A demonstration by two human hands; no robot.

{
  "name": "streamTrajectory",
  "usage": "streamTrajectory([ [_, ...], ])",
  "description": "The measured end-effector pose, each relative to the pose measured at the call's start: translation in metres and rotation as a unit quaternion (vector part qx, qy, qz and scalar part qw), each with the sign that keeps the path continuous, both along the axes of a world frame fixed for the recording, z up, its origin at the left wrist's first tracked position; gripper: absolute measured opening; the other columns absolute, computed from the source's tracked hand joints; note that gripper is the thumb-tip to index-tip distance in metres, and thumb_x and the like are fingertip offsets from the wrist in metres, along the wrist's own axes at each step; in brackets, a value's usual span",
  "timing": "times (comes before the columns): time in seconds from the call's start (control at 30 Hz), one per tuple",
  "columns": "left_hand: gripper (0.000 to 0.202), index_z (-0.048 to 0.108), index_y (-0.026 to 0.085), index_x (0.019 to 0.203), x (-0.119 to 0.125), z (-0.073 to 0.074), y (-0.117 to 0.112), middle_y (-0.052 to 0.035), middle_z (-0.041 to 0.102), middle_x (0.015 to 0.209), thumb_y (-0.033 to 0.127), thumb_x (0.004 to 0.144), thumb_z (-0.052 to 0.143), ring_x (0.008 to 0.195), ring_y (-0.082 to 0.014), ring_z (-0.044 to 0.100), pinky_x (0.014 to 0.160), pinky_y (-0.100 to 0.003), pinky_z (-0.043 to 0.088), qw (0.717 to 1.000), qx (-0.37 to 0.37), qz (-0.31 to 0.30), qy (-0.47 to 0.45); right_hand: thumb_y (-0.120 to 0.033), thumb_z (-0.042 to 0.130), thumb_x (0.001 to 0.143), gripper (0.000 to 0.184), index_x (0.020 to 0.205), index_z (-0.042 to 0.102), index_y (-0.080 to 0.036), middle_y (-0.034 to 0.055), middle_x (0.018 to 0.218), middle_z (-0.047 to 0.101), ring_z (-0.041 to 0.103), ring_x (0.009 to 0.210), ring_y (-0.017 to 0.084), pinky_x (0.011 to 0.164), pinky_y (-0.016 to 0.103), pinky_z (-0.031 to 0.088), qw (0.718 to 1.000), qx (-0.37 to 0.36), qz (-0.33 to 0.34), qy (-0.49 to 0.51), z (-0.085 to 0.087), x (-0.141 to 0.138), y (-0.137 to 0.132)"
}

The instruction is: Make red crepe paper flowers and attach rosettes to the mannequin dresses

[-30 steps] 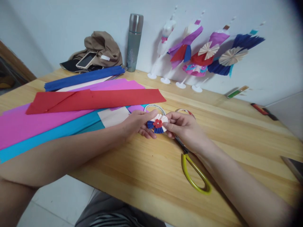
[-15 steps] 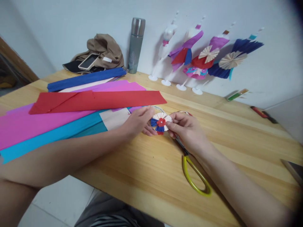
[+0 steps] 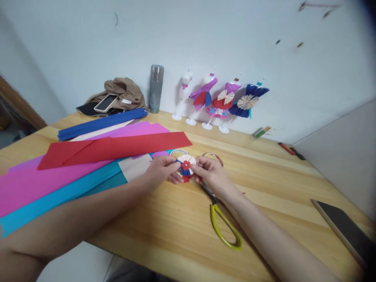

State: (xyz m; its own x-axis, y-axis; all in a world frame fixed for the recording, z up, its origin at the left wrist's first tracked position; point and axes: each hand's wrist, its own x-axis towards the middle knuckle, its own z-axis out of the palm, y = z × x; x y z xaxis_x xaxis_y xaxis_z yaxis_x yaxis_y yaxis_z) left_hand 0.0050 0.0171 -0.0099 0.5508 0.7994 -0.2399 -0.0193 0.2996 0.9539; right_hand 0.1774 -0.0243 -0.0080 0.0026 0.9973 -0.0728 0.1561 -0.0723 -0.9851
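Between my two hands is a small pleated paper rosette (image 3: 186,158), cream and dark blue with a red flower and a white bead in its middle. My left hand (image 3: 164,169) pinches its left edge between thumb and fingers. On its right edge my right hand (image 3: 210,172) is closed, thumb in front. A red scrap of paper (image 3: 186,179) shows just below the rosette; whether it is joined to it I cannot tell. Scissors with yellow handles (image 3: 226,231) lie on the table under my right hand, their blades partly hidden.
Stacked crepe paper lies left, with a red strip (image 3: 117,149) on top. Behind stand a flask (image 3: 156,89), a brown cloth bundle (image 3: 125,91) with a phone (image 3: 105,103), and several small dressed mannequins (image 3: 225,98). Tape rolls (image 3: 216,156) sit behind my hands. A dark tablet-like object (image 3: 340,227) lies right.
The camera view has tilted up, showing more wall and the dark flat object at right. My left fingers now close on the rosette's left edge; my right hand keeps its grip.
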Motion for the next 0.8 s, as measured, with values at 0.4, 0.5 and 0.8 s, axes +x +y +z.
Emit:
streamTrajectory([
  [0.4,0.025,0.064,0.011,0.088,-0.002,0.028,0.001,-0.0069,0.074,0.075,0.033,0.079,0.071,0.049,-0.0113,0.065,0.048,-0.020,0.048,0.999,-0.037,-0.001,0.020,-0.048,0.072,0.073,0.032,0.068,0.057,-0.020,-0.0044,0.047,0.052,0.043,0.042,0.008,0.044,0.023,0.032,0.989,0.122,-0.071,-0.033,0.067,0.041,0.015],
  [0.5,0.014,0.064,0.010,0.091,0.004,0.049,0.008,-0.0069,0.073,0.074,0.022,0.084,0.062,0.048,-0.0111,0.064,0.047,-0.020,0.047,0.999,-0.017,-0.016,0.042,-0.049,0.071,0.071,0.033,0.065,0.054,-0.021,-0.0040,0.046,0.052,0.044,0.041,0.009,0.044,0.023,0.034,0.977,0.155,-0.080,-0.126,0.082,0.059,0.041],
  [0.8,0.023,0.064,0.008,0.107,0.059,0.111,0.107,-0.0109,0.073,0.091,0.013,0.085,0.058,0.064,-0.0106,0.066,0.062,-0.022,0.054,0.960,0.240,0.037,0.137,-0.032,0.070,0.076,0.026,0.059,0.055,-0.018,-0.0036,0.043,0.051,0.044,0.039,0.009,0.042,0.023,0.033,0.944,0.203,-0.164,-0.203,0.091,0.102,0.164],
])
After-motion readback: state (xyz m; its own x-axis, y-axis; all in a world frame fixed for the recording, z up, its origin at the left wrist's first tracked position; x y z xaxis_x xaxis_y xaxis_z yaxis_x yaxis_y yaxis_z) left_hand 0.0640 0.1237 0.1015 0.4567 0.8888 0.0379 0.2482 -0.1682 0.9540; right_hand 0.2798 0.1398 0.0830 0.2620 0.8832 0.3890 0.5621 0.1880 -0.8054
